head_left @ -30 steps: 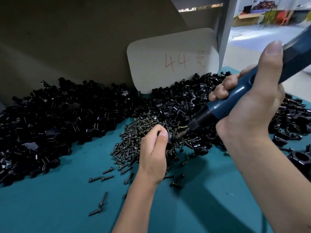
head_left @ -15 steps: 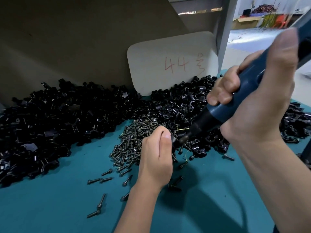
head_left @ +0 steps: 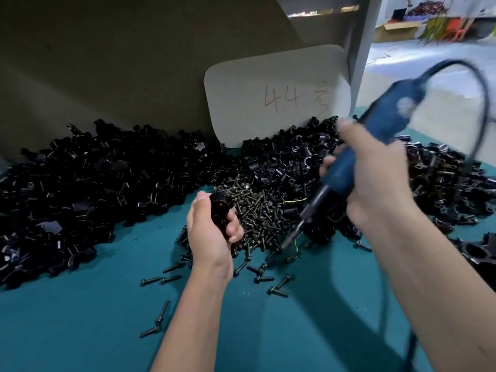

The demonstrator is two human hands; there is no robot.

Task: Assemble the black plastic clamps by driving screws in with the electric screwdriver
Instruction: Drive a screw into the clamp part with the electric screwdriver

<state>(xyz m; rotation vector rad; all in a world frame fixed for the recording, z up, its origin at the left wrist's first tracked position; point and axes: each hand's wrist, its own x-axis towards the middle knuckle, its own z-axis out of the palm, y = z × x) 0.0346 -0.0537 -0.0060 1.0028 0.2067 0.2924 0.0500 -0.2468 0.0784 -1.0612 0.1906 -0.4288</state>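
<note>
The left hand [head_left: 212, 234] grips 1 black plastic clamp [head_left: 220, 210], its fingers curled round the lower part while the rounded upper end stands clear above the thumb. The clamp is held just above the near-left edge of the screw pile [head_left: 255, 213], a heap of dark bolts lying on the teal table cover [head_left: 80, 318]. The right hand [head_left: 375, 178] is wrapped round the blue electric screwdriver [head_left: 357, 157], with the thumb laid along the top of the barrel. The tool slants down and to the left; its black nose and bit tip [head_left: 291, 236] point into the right side of the screw pile, apart from the held clamp. The tool and right hand are blurred, so whether the bit touches a screw cannot be told. A dark cable [head_left: 483, 103] loops up from the rear of the screwdriver and curves down on the right.

Loose screws [head_left: 276, 291] lie scattered on the cover nearer the person. A big heap of black clamp parts [head_left: 80, 189] fills the left, another heap [head_left: 442, 183] spreads on the right behind the right hand, and more parts sit behind the screws. A rounded cardboard card [head_left: 276, 95] marked 44 in red leans upright behind them against a brown cardboard wall [head_left: 107, 63].
</note>
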